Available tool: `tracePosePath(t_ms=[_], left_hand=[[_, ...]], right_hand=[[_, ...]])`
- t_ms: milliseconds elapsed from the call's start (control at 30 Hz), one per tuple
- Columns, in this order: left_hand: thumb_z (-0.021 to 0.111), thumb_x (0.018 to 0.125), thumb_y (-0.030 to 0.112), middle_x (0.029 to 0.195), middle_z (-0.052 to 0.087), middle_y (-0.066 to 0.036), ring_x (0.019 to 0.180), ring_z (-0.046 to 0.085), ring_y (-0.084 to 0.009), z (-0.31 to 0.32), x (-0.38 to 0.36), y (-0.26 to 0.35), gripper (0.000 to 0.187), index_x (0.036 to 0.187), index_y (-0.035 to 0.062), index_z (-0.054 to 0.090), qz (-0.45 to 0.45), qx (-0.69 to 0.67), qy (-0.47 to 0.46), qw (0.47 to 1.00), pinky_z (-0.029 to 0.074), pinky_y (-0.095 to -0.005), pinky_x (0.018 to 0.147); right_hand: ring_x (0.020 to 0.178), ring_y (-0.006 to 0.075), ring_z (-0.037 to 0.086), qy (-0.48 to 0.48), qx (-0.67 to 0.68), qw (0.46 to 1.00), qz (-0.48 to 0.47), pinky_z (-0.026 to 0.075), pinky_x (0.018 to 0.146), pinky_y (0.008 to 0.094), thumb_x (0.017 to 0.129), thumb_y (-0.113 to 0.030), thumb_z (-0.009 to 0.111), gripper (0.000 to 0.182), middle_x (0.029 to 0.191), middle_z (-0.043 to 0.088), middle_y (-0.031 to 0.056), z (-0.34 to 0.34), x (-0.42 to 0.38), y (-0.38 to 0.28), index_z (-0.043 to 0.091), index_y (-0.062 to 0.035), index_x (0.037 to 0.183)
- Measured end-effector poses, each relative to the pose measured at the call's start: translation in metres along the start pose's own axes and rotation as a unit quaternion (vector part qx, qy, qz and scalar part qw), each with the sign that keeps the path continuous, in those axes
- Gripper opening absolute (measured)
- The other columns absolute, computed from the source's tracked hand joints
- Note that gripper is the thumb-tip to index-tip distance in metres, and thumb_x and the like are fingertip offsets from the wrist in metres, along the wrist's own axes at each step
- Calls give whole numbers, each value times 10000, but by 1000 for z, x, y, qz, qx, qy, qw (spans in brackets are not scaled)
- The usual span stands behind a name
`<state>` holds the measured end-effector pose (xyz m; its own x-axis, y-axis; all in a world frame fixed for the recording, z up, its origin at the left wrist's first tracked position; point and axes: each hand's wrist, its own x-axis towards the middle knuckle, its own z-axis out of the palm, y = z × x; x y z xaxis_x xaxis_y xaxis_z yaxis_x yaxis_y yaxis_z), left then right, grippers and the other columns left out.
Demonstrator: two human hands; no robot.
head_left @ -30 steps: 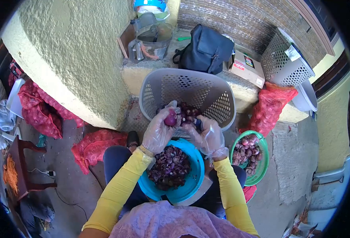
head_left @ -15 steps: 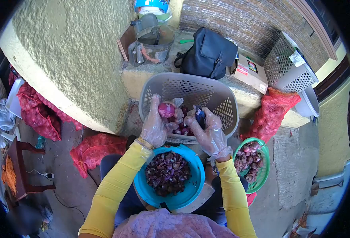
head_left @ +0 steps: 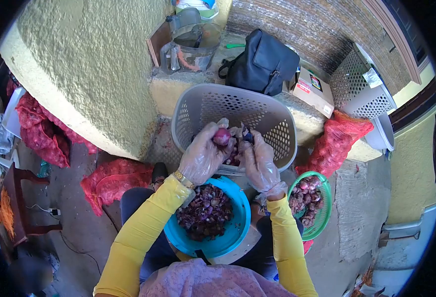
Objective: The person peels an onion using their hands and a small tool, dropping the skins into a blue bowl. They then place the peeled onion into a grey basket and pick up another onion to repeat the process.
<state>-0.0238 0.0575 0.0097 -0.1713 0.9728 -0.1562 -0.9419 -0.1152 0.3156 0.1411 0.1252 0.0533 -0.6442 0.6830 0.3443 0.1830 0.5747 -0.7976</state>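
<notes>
My left hand, in a clear plastic glove, grips a smooth red onion over the grey perforated basket. Close beside it, my right hand, gloved likewise, has its fingers closed around a small dark-blue object; I cannot tell what kind it is. More red onions show partly between the hands inside the basket. Below the wrists sits a turquoise basin with dark onion skins and scraps in it. A green colander of unpeeled onions stands by my right forearm.
Red mesh sacks lie on the left and lean at the right. Behind the basket, a ledge carries a black backpack, a cardboard box and a clear bucket. A wooden stool stands far left.
My left hand has moved right with the onion, bringing it nearer to my right hand. My right hand has shifted slightly, still holding the dark-blue object. The whole view has tilted a little.
</notes>
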Motion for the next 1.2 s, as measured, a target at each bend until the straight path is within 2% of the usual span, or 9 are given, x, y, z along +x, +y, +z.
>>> tracePosePath(t_ms=[167, 300, 400, 467, 600, 667, 833, 1033, 1200], left_hand=[[584, 1094, 438, 1209, 672, -105, 1076, 655, -173, 8, -7, 0, 476, 1359, 43, 599, 22, 83, 1, 996, 587, -306, 920], [529, 1101, 507, 1118, 698, -84, 1004, 682, -177, 1, -7, 8, 512, 1370, 77, 598, -26, 162, -5, 986, 595, -294, 815], [497, 1104, 544, 1118, 682, -71, 1032, 669, -189, 15, -12, 0, 575, 1407, 62, 570, 5, 163, 18, 986, 581, -325, 843], [480, 1119, 506, 1127, 663, -67, 1071, 657, -190, 15, -11, 1, 529, 1390, 60, 567, -14, 139, -22, 990, 570, -345, 908], [450, 1146, 436, 1130, 618, -47, 1101, 622, -174, 12, -5, 1, 454, 1393, 65, 540, -47, 117, -57, 990, 537, -356, 969], [456, 1144, 430, 1134, 626, -38, 1112, 610, -167, 10, -7, -1, 480, 1429, 52, 535, -27, 161, -68, 984, 512, -351, 986], [469, 1150, 395, 1141, 593, -11, 1037, 557, -108, 3, -6, -4, 397, 1367, 73, 552, 44, 352, -69, 932, 485, -284, 924], [563, 1121, 335, 1258, 616, -58, 1161, 557, -136, 2, -4, -5, 364, 1365, 64, 569, 62, 425, -70, 901, 460, -330, 1056], [615, 1094, 215, 1391, 619, -94, 1200, 603, -142, -4, -1, -8, 353, 1392, 33, 565, 237, 592, -92, 765, 515, -313, 1050]], right_hand=[[743, 214, 658, 11, 12, 999, 31, 533, 701, 359, 1038, -50, 584, 269, 848, 688, 109, -17, -3, -1, 604, 7, 1301], [720, 227, 640, 36, 21, 999, -7, 525, 688, 381, 1003, -153, 705, 244, 800, 670, 93, -16, -2, 4, 652, 1, 1185], [715, 281, 657, -33, -32, 997, 61, 524, 692, 418, 923, -274, 826, 336, 795, 685, 122, -21, -3, -2, 677, -3, 1054], [660, 153, 468, -20, -110, 993, 43, 434, 622, 328, 839, -233, 910, 358, 697, 532, 18, -18, -3, 0, 628, -23, 907], [647, 150, 468, -5, -137, 990, 24, 433, 617, 322, 829, -257, 918, 381, 681, 513, 18, -19, -2, 2, 629, -24, 913], [721, 214, 673, -27, -101, 988, 116, 527, 680, 366, 880, -259, 875, 333, 827, 712, 135, -23, 2, -12, 693, -11, 1007], [740, 145, 656, 25, 35, 997, 68, 526, 678, 335, 940, -172, 805, 236, 855, 731, 84, -10, -1, 9, 725, 9, 1068], [746, 89, 624, 29, 113, 989, 93, 526, 687, 287, 976, -118, 744, 195, 865, 733, 38, -6, -8, 28, 753, 19, 1113], [723, 62, 597, 16, 117, 984, 132, 509, 669, 260, 978, -98, 722, 150, 828, 706, -8, -5, -6, 18, 763, 12, 1070]])
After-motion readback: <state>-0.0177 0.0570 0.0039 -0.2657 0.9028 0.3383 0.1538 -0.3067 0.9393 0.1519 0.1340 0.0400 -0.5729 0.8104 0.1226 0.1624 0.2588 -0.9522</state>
